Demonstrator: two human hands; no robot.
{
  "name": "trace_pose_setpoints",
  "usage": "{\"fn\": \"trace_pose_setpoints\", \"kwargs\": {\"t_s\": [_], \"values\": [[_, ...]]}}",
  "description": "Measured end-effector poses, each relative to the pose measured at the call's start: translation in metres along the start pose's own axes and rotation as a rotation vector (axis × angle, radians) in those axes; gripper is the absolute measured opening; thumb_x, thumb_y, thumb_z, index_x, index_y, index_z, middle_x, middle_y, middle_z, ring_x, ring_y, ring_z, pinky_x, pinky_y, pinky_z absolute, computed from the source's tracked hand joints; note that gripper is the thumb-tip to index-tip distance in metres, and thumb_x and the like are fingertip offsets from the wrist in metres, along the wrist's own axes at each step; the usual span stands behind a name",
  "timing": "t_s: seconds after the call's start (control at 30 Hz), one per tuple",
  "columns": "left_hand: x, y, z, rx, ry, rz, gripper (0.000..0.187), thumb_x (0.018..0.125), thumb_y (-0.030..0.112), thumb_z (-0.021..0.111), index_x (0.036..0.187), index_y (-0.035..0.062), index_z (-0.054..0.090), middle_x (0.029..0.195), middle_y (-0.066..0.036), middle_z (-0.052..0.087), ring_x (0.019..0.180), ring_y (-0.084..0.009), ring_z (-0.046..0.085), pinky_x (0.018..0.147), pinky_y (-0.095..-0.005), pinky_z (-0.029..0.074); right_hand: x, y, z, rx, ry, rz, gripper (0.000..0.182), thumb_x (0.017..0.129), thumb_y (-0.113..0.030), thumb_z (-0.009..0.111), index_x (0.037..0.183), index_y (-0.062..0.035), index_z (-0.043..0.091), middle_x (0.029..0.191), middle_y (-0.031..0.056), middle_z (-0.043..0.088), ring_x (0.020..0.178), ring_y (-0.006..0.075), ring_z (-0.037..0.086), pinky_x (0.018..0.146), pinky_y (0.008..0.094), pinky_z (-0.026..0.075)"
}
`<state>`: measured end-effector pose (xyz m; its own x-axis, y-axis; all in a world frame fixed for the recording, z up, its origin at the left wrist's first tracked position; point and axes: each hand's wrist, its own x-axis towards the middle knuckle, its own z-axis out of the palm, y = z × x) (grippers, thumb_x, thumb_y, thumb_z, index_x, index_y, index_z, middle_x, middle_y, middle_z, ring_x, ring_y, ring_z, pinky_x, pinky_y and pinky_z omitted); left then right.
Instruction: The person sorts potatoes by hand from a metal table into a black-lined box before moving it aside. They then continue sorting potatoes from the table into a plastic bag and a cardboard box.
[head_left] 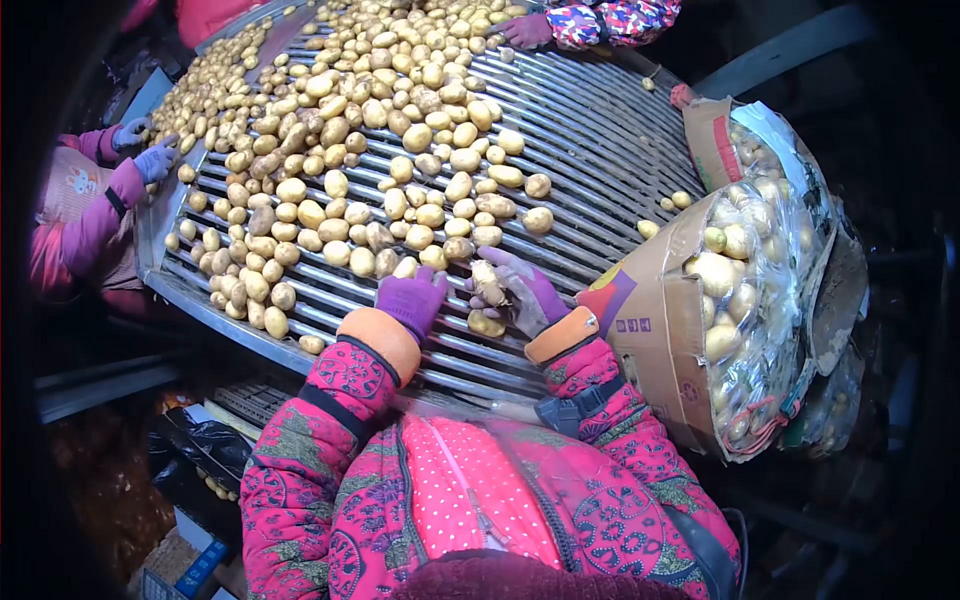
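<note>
My right hand (530, 290), in a grey and purple glove, grips a pale potato (488, 284) with a rough, stringy-looking surface, between thumb and fingers. Just below it, another potato (486, 323) lies on the metal bars. My left hand (410, 302), in a purple glove, is curled low over the bars to the left. Its fingertips are beside a potato (405, 268) at the near edge of the pile; what is under the fingers is hidden. Many loose potatoes (335, 184) spread over the slatted metal table (580, 130) beyond both hands.
A cardboard box (650, 330) with plastic-wrapped potatoes stands close on my right, another box (710, 145) behind it. At the left, a co-worker's gloved hands (155, 160) touch potatoes. Another person's gloved hand (527, 31) reaches in at the top. Boxes and a black bag (200, 450) lie lower left.
</note>
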<state>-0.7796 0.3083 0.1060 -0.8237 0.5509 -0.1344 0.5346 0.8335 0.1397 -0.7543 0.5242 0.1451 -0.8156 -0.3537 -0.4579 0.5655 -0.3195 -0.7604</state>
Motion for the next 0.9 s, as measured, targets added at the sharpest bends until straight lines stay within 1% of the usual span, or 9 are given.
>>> {"fn": "trace_pose_setpoints", "kwargs": {"t_s": [0.1,0.23,0.3,0.37,0.4,0.5,0.6,0.77,0.9], "values": [[-0.021,-0.012,-0.031,-0.460,-0.102,-0.082,0.037,0.084,0.021,0.060,0.120,0.0155,0.058,0.111,-0.011,0.062,0.090,-0.0296,0.066,0.076,-0.0449,0.052,0.003,0.009,-0.009,0.113,-0.087,-0.035,0.063,0.096,-0.037,0.052,0.146,-0.0069,0.029,0.113,0.0142,0.059,0.093,0.0224,0.065,0.075,0.0290,0.055],[-0.057,-0.023,-0.024,-2.126,-0.345,-0.388,0.061,0.083,0.031,0.069,0.137,0.0144,0.046,0.118,-0.006,0.060,0.104,-0.0240,0.063,0.086,-0.0400,0.053,-0.006,0.011,0.020,-0.083,0.024,-0.176,0.056,0.097,-0.035,0.052,0.140,-0.0004,0.038,0.113,0.0138,0.060,0.089,0.0167,0.063,0.074,0.0278,0.053],[-0.078,-0.010,-0.042,-2.341,-0.387,-0.449,0.070,0.083,0.039,0.070,0.141,0.0166,0.040,0.126,-0.005,0.056,0.105,-0.0245,0.062,0.089,-0.0418,0.052,-0.015,0.001,0.056,-0.441,0.051,-0.236,0.054,0.096,-0.032,0.056,0.136,0.0020,0.043,0.113,0.0131,0.060,0.089,0.0136,0.061,0.077,0.0255,0.051],[-0.081,-0.006,-0.037,-2.532,-0.484,-0.416,0.064,0.085,0.034,0.067,0.141,0.0172,0.039,0.127,-0.006,0.054,0.108,-0.0222,0.060,0.094,-0.0388,0.049,-0.026,-0.012,0.094,-0.638,-0.025,-0.248,0.051,0.091,-0.027,0.063,0.130,0.0027,0.049,0.113,0.0103,0.061,0.098,0.0153,0.059,0.086,0.0305,0.048],[-0.070,-0.007,-0.031,-2.373,-0.490,-0.039,0.058,0.088,0.028,0.063,0.140,0.0167,0.040,0.126,-0.008,0.055,0.108,-0.0217,0.059,0.093,-0.0387,0.049,-0.027,-0.012,0.097,-0.685,-0.166,-0.250,0.050,0.090,-0.023,0.063,0.131,0.0013,0.049,0.113,0.0113,0.061,0.099,0.0165,0.060,0.087,0.0315,0.048],[-0.093,0.006,-0.035,-2.493,-0.111,-0.318,0.046,0.097,0.047,0.046,0.129,0.0133,0.048,0.108,-0.009,0.059,0.104,-0.0226,0.058,0.079,-0.0332,0.052,-0.028,-0.026,0.102,-0.849,-0.355,-0.289,0.043,0.087,-0.013,0.062,0.127,-0.0018,0.053,0.110,0.0147,0.062,0.100,0.0196,0.062,0.086,0.0310,0.048],[-0.104,-0.013,-0.032,-2.611,-0.146,-0.537,0.049,0.097,0.043,0.048,0.134,0.0113,0.044,0.122,-0.015,0.057,0.094,-0.0299,0.062,0.069,-0.0345,0.053,0.017,-0.026,0.086,-0.805,-0.052,-0.582,0.035,0.084,-0.016,0.064,0.117,-0.0032,0.062,0.096,0.0125,0.066,0.090,0.0201,0.064,0.080,0.0308,0.050],[-0.127,-0.024,-0.028,-2.753,-0.023,-0.453,0.058,0.095,0.048,0.049,0.139,0.0108,0.041,0.120,-0.017,0.059,0.078,-0.0236,0.060,0.058,-0.0280,0.049,0.096,-0.016,0.093,-1.651,-0.012,-0.871,0.046,0.077,-0.025,0.067,0.121,-0.0168,0.058,0.127,0.0141,0.056,0.105,0.0302,0.059,0.082,0.0423,0.049],[-0.144,-0.028,-0.040,-2.848,0.117,-0.436,0.065,0.093,0.048,0.052,0.142,0.0091,0.036,0.123,-0.022,0.057,0.075,-0.0223,0.059,0.058,-0.0276,0.048,0.129,0.006,0.117,-1.946,0.007,-0.639,0.044,0.076,-0.025,0.067,0.119,-0.0194,0.059,0.125,0.0132,0.054,0.107,0.0307,0.057,0.082,0.0461,0.047]]}}
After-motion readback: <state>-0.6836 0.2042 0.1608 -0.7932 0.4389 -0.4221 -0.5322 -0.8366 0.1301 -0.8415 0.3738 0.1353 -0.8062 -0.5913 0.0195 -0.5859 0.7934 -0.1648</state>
